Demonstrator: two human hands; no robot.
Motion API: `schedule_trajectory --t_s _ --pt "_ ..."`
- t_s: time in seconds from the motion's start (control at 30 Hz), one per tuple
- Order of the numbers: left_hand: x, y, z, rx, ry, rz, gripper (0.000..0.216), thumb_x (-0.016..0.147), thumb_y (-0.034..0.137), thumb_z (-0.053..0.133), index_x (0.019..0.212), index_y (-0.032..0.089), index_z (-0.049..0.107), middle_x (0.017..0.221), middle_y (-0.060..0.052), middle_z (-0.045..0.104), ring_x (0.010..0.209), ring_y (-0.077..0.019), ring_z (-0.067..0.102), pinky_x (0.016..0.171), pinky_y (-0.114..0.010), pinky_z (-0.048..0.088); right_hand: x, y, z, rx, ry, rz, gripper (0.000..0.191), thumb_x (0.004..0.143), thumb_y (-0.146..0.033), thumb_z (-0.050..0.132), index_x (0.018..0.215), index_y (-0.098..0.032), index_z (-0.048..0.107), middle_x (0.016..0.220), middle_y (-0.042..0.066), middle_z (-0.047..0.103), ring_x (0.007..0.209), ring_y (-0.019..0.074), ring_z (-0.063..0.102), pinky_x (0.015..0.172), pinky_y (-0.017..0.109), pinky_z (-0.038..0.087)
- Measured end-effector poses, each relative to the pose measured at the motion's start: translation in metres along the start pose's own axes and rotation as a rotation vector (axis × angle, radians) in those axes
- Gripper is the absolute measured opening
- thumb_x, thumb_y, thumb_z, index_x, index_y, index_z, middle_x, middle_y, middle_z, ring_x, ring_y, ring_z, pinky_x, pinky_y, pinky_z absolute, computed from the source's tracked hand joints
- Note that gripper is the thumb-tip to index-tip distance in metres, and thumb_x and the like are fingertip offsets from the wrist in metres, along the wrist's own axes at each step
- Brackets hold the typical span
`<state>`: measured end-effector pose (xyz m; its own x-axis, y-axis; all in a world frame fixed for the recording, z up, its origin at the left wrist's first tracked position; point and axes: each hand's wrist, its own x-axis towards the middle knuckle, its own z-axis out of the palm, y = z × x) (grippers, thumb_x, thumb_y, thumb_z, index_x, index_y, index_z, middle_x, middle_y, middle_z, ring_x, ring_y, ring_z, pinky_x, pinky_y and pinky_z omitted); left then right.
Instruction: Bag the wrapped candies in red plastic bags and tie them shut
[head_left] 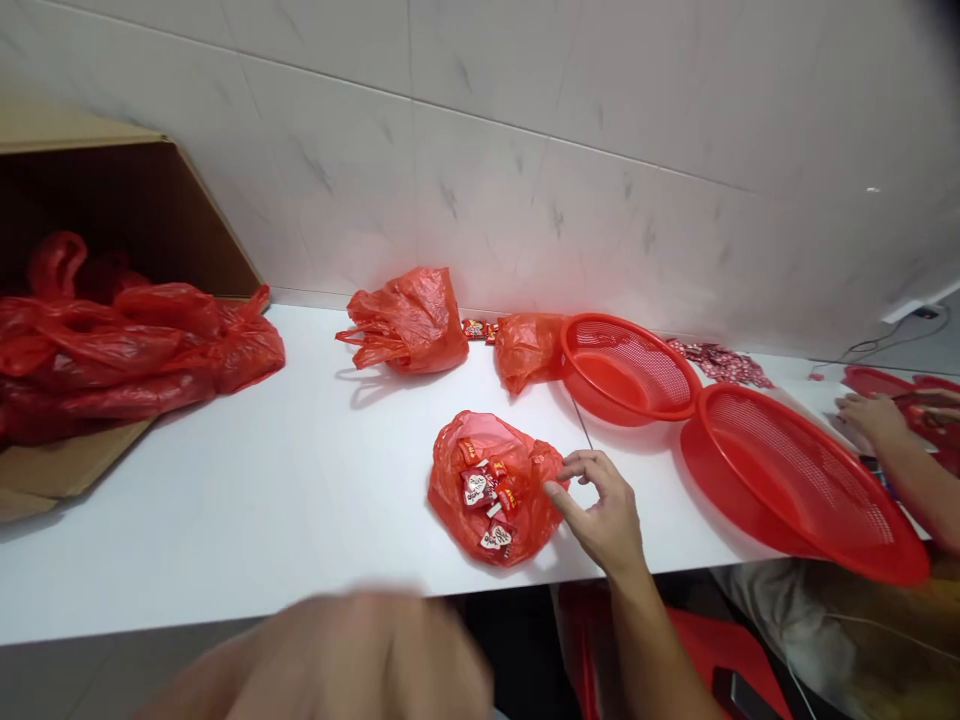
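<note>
A red plastic bag (448,480) stands with its mouth wide on the white table, near the front edge. Small wrapped packets (478,487) in red, white and dark red lie inside it. My right hand (600,510) is at the bag's right rim, thumb and fingertips pinching the thin plastic. My left hand (360,655) is low in the view, in front of the table edge and apart from the bag. Motion smears its fingers, so I cannot see whether it holds anything.
Two filled red bags (420,320) (525,345) stand by the wall with packets (475,328) between. Right are red baskets (600,385) (750,500) and patterned packets (724,363). A cardboard box (82,465) with red bags (135,340) is left. Another person's hand (870,415) works far right.
</note>
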<state>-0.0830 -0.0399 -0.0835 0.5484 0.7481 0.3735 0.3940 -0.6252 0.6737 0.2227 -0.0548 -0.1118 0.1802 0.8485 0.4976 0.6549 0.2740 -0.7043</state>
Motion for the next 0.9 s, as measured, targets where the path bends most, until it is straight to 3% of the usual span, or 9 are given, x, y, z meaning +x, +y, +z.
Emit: schedule_trajectory --t_s 0.13,0.2,0.3,0.37,0.43,0.57,0.7,0.8,0.9 --pt "0.066 -0.028 0.006 0.162 0.208 -0.206 0.044 0.095 0.057 0.055 0.123 0.026 0.070 0.111 -0.011 0.071 0.099 -0.0275 0.067 0.083 -0.045 0.057 0.003 -0.004 0.021 -0.095 0.102 0.004 0.033 0.087 -0.053 0.076 0.078 -0.023 0.065 0.087 0.005 0.064 0.088 0.0240 0.061 0.082 0.040 0.050" --pt "0.087 -0.040 0.012 0.336 0.124 -0.383 0.053 0.089 0.057 0.061 0.124 0.018 0.067 0.119 -0.015 0.067 0.107 -0.0308 0.066 0.090 -0.046 0.054 0.006 -0.006 0.032 -0.209 0.078 0.027 0.039 0.078 -0.058 0.082 0.081 -0.022 0.067 0.089 0.006 0.064 0.092 0.0267 0.059 0.086 0.042 0.050" --pt "0.099 -0.046 0.011 0.493 -0.147 -0.495 0.033 0.091 0.048 0.058 0.096 0.017 0.070 0.109 -0.015 0.069 0.098 -0.0319 0.067 0.085 -0.043 0.052 0.012 -0.006 0.043 -0.259 -0.007 0.048 0.030 0.086 -0.049 0.076 0.079 -0.021 0.070 0.091 0.009 0.063 0.097 0.0286 0.058 0.091 0.045 0.050" --pt "0.101 -0.041 -0.001 0.502 -0.161 -0.487 0.025 0.092 0.039 0.054 0.084 0.019 0.066 0.099 -0.011 0.069 0.092 -0.0301 0.067 0.081 -0.041 0.050 0.017 -0.005 0.039 -0.144 -0.035 0.083 0.027 0.094 -0.041 0.066 0.078 -0.021 0.073 0.092 0.009 0.064 0.096 0.0266 0.059 0.091 0.044 0.050" --pt "0.103 -0.033 -0.020 0.396 -0.069 -0.448 0.023 0.090 0.039 0.058 0.077 0.020 0.063 0.096 -0.009 0.069 0.092 -0.0288 0.066 0.082 -0.039 0.049 0.022 -0.005 0.027 0.055 -0.018 0.128 0.031 0.097 -0.041 0.063 0.077 -0.021 0.075 0.098 0.008 0.066 0.097 0.0245 0.062 0.093 0.043 0.051" --pt "0.106 -0.012 -0.060 -0.164 0.081 -0.345 0.037 0.084 0.047 0.072 0.066 0.018 0.059 0.118 -0.010 0.069 0.111 -0.0286 0.065 0.092 -0.038 0.050 0.029 -0.007 -0.008 0.342 0.129 0.122 0.029 0.093 -0.045 0.071 0.077 -0.022 0.078 0.114 0.009 0.061 0.112 0.0252 0.061 0.099 0.042 0.050" --pt "0.102 0.008 -0.073 -0.527 0.184 -0.273 0.027 0.081 0.039 0.081 0.075 0.017 0.066 0.134 -0.011 0.066 0.129 -0.0313 0.059 0.106 -0.041 0.047 0.032 -0.019 -0.026 0.467 0.231 0.000 0.025 0.097 -0.042 0.067 0.082 -0.023 0.074 0.117 0.009 0.060 0.121 0.0268 0.059 0.106 0.046 0.048" --pt "0.104 0.023 -0.069 -0.550 0.184 -0.170 0.019 0.083 0.034 0.082 0.092 0.019 0.072 0.139 -0.013 0.063 0.133 -0.0318 0.057 0.109 -0.044 0.047 0.039 -0.036 -0.024 0.652 0.142 -0.094 0.021 0.105 -0.040 0.051 0.102 -0.027 0.068 0.102 0.005 0.066 0.110 0.0235 0.066 0.105 0.049 0.049" --pt "0.112 0.044 -0.060 -0.378 0.123 -0.040 0.017 0.088 0.034 0.078 0.099 0.021 0.074 0.143 -0.013 0.059 0.138 -0.0316 0.053 0.114 -0.047 0.045 0.053 -0.061 -0.015 0.717 -0.164 -0.046 0.032 0.102 -0.041 0.059 0.132 -0.030 0.054 0.085 -0.001 0.064 0.080 0.0179 0.066 0.082 0.038 0.057"
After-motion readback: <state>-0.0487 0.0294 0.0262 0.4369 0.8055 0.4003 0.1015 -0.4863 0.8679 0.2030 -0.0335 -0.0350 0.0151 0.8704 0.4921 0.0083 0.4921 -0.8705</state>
